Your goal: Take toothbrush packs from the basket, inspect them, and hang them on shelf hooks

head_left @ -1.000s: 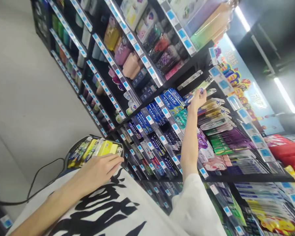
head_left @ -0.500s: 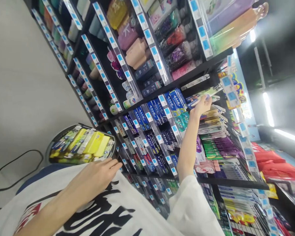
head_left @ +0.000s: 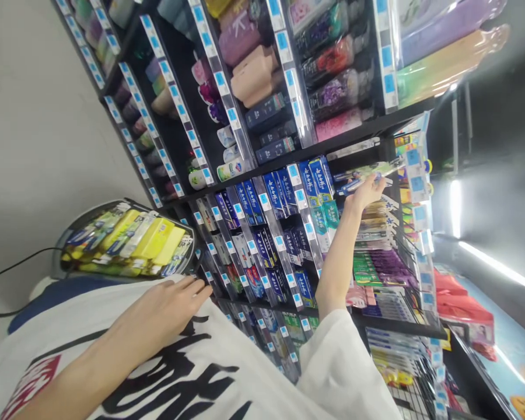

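Note:
My right hand (head_left: 368, 192) reaches up among the hanging packs, its fingers closed on a slim clear toothbrush pack (head_left: 354, 185) with a blue part. That pack lies beside other toothbrush packs (head_left: 374, 219) on hooks, and my fingers hide part of it. My left hand (head_left: 177, 300) is low against the white shirt, fingers curled at the near rim of a dark-edged basket (head_left: 65, 233). Its fingertips are partly hidden. Inside the basket are yellow packages (head_left: 151, 239) and several flat packs. Blue toothpaste boxes (head_left: 317, 181) stand on the shelf next to my right hand.
The view is strongly tilted. Black shelves with price labels (head_left: 295, 99) hold bottles (head_left: 332, 93) and more boxes. Purple and green packs (head_left: 382, 267) hang beyond my right forearm. A pale floor (head_left: 21, 134) and a dark cord (head_left: 21, 265) are at the left.
The view has shifted a little, so the basket and shelves sit differently in the picture. My right hand stays at the toothbrush packs, and my left hand stays by the basket.

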### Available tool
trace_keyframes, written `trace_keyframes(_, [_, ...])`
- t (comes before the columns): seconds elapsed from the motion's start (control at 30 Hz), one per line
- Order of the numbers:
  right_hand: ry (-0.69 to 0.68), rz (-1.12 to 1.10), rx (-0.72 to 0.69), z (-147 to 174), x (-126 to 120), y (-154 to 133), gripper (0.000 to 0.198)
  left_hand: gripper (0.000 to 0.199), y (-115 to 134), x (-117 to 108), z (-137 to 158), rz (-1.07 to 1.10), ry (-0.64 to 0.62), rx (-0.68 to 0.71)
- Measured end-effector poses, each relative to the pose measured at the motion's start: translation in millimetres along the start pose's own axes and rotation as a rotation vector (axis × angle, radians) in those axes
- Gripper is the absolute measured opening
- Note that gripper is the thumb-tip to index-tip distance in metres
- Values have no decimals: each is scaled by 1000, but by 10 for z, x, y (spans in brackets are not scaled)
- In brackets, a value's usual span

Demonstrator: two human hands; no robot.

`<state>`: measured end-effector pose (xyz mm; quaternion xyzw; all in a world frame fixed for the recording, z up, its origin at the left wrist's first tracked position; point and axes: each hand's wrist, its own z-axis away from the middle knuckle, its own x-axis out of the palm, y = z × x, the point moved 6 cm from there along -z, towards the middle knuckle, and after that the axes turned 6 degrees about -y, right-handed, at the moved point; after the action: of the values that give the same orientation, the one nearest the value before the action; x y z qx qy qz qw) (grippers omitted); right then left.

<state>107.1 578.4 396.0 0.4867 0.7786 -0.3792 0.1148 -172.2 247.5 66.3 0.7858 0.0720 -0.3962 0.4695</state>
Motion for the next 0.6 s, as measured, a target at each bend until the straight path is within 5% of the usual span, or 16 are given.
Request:
trace_keyframes(0.2, [38,-184,172,121,9,248,63,64,62,-3,-19,-47,-17,5])
trace_keyframes(0.6, [111,-31,-43,310,-212,111,65,67,34,-39,-27,14,-11,-20])
